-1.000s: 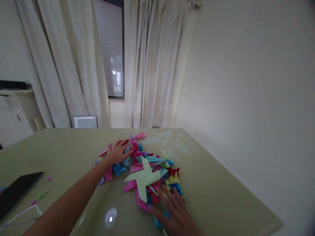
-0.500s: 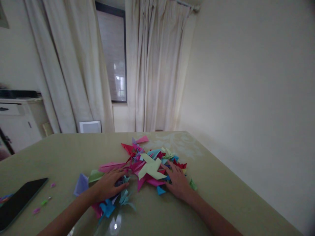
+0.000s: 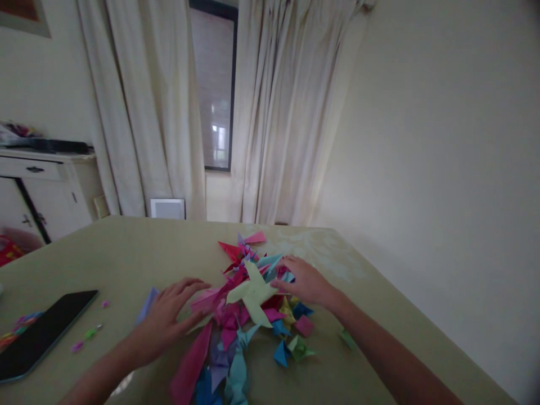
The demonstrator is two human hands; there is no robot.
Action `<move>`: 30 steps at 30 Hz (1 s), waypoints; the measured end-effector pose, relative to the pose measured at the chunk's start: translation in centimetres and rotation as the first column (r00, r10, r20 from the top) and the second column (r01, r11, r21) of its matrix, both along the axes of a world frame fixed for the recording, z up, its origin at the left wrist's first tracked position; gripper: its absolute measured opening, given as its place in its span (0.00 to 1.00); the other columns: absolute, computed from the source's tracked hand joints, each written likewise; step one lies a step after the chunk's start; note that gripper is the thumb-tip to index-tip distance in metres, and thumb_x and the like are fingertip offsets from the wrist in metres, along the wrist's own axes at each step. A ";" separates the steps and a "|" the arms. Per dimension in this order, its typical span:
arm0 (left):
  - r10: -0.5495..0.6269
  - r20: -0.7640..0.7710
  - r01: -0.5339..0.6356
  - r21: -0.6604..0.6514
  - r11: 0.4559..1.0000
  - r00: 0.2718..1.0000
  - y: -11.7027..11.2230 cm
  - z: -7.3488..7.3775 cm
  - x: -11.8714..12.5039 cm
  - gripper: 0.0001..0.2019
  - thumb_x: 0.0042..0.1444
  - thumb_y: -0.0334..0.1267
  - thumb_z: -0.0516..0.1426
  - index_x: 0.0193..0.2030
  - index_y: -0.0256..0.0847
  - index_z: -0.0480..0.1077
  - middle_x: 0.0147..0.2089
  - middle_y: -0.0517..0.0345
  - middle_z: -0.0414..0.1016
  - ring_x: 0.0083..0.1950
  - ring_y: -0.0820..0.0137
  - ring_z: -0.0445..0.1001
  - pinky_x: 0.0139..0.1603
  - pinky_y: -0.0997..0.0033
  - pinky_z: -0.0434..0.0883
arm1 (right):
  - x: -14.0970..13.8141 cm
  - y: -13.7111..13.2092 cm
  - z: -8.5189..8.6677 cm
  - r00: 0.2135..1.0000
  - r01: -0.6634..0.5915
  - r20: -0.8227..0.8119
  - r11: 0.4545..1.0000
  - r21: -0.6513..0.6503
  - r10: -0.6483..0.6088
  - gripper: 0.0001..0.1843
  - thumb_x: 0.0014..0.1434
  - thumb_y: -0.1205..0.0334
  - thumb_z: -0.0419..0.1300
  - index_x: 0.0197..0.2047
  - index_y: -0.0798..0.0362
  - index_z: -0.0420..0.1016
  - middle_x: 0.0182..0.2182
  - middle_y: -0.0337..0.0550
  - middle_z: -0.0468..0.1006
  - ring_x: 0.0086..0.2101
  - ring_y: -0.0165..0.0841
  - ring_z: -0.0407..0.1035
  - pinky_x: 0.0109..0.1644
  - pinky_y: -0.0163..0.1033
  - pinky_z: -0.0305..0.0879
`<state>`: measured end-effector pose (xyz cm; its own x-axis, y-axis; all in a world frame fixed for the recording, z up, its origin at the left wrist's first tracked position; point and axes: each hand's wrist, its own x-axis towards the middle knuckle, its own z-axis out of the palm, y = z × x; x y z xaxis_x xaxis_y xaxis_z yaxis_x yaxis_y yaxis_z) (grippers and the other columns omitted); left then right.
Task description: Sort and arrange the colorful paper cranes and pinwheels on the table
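A heap of folded coloured paper pieces lies in the middle of the table, with a pale green paper pinwheel [image 3: 255, 292] on top. My left hand [image 3: 171, 315] is at the heap's left side, fingers spread, beside a pink folded paper [image 3: 206, 301]. My right hand [image 3: 306, 281] reaches over the right side, thumb close to the pinwheel and fingers apart from it, curved over blue and red pieces. Nearer me lie a long magenta paper [image 3: 192, 365], a light blue folded piece [image 3: 237, 374] and a purple one [image 3: 220, 360]. A lilac paper [image 3: 147, 305] is partly hidden behind my left hand.
On the left of the table [image 3: 135, 253] lie a dark tablet or phone [image 3: 48, 332], a colourful bundle [image 3: 21, 329] and small pink and green bits [image 3: 90, 333]. A small green paper [image 3: 348, 338] lies by my right forearm. Curtains and a wall stand behind.
Both hands shifted over the heap; my left hand moved off the pieces it covered. Light blue, purple and magenta papers are now gathered nearer the middle front. The pinwheel has turned. The view swung left.
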<state>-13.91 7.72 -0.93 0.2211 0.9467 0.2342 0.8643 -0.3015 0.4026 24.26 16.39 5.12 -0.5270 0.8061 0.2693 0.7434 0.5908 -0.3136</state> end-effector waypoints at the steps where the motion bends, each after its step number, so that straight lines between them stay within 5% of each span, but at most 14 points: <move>1: 0.107 -0.041 -0.106 0.023 0.994 0.993 0.0 -1.0 -1.3 0.29 0.67 0.63 0.53 0.69 0.56 0.73 0.73 0.52 0.71 0.72 0.45 0.69 0.73 0.36 0.64 | -0.6 1.8 0.4 1.000 0.002 -0.001 1.000 0.009 -0.002 0.29 0.66 0.34 0.64 0.55 0.51 0.81 0.50 0.52 0.82 0.51 0.47 0.76 0.58 0.48 0.71; 3: 0.239 -0.091 -0.236 0.039 0.971 0.967 -0.4 -3.1 -3.0 0.32 0.66 0.64 0.53 0.72 0.55 0.71 0.75 0.50 0.69 0.74 0.41 0.66 0.73 0.28 0.61 | -2.4 5.8 0.5 1.000 0.012 0.007 1.000 0.004 -0.012 0.31 0.67 0.38 0.65 0.62 0.53 0.78 0.57 0.56 0.79 0.57 0.48 0.74 0.64 0.50 0.68; 7: 0.171 0.039 -0.170 -0.018 0.985 0.985 -1.8 -6.1 -3.2 0.34 0.71 0.62 0.50 0.76 0.48 0.65 0.75 0.47 0.69 0.74 0.48 0.68 0.74 0.38 0.66 | -7.7 13.9 -1.2 0.998 0.028 0.050 0.996 -0.082 -0.024 0.36 0.63 0.42 0.70 0.68 0.52 0.74 0.66 0.55 0.74 0.66 0.48 0.66 0.72 0.49 0.60; 11: 0.024 0.163 -0.022 -0.017 1.000 0.986 -3.2 -6.0 -1.9 0.32 0.73 0.57 0.51 0.80 0.55 0.56 0.79 0.52 0.63 0.77 0.52 0.65 0.74 0.46 0.69 | -12.6 18.8 -3.6 0.988 0.127 0.106 0.976 -0.179 -0.109 0.45 0.62 0.36 0.69 0.72 0.55 0.70 0.71 0.63 0.68 0.69 0.56 0.62 0.72 0.58 0.59; 14: -0.130 0.184 0.150 -0.100 0.984 0.974 -4.6 -5.1 -1.3 0.43 0.66 0.61 0.59 0.82 0.62 0.46 0.84 0.56 0.52 0.80 0.49 0.60 0.75 0.45 0.68 | -15.3 20.2 -5.0 0.985 0.108 0.156 0.957 -0.269 -0.068 0.47 0.60 0.29 0.67 0.70 0.56 0.73 0.68 0.63 0.72 0.64 0.57 0.69 0.66 0.56 0.67; 18: -0.235 0.177 0.271 -0.216 0.938 0.956 -6.6 -4.1 -0.3 0.59 0.55 0.62 0.69 0.83 0.63 0.36 0.85 0.53 0.44 0.80 0.43 0.57 0.73 0.41 0.69 | -18.3 19.4 -5.7 0.975 -0.057 0.177 0.921 -0.386 0.134 0.38 0.60 0.29 0.67 0.55 0.55 0.84 0.52 0.53 0.86 0.51 0.49 0.79 0.55 0.46 0.75; 21: -0.291 0.131 0.312 -0.190 0.931 0.948 -7.5 -3.8 1.1 0.61 0.53 0.62 0.70 0.83 0.62 0.35 0.85 0.51 0.42 0.79 0.41 0.60 0.71 0.42 0.72 | -19.9 17.2 -5.4 0.942 -0.221 0.136 0.871 -0.439 0.307 0.32 0.63 0.32 0.67 0.52 0.53 0.85 0.52 0.48 0.86 0.50 0.42 0.79 0.54 0.39 0.73; 26: -0.313 -0.053 0.317 0.086 0.944 0.948 -7.2 -4.8 3.8 0.53 0.61 0.63 0.64 0.84 0.59 0.40 0.83 0.47 0.53 0.76 0.42 0.65 0.69 0.43 0.73 | -20.7 11.1 -3.5 0.860 -0.409 0.077 0.771 -0.488 0.505 0.32 0.62 0.34 0.69 0.55 0.53 0.85 0.54 0.48 0.86 0.51 0.40 0.80 0.54 0.37 0.73; 30: -0.306 -0.259 0.376 0.292 0.879 0.916 -6.5 -5.3 4.6 0.42 0.65 0.60 0.61 0.81 0.56 0.52 0.73 0.46 0.70 0.65 0.47 0.74 0.65 0.45 0.73 | -17.6 6.7 -1.2 0.811 -0.533 -0.016 0.729 -0.430 0.584 0.36 0.70 0.36 0.62 0.70 0.51 0.73 0.61 0.49 0.81 0.54 0.39 0.79 0.58 0.39 0.73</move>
<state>-9.31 1.21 -6.24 0.5912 0.6792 0.4350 0.7343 -0.6764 0.0582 6.62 23.12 3.91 -0.9218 0.3756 -0.0957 0.3636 0.7526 -0.5490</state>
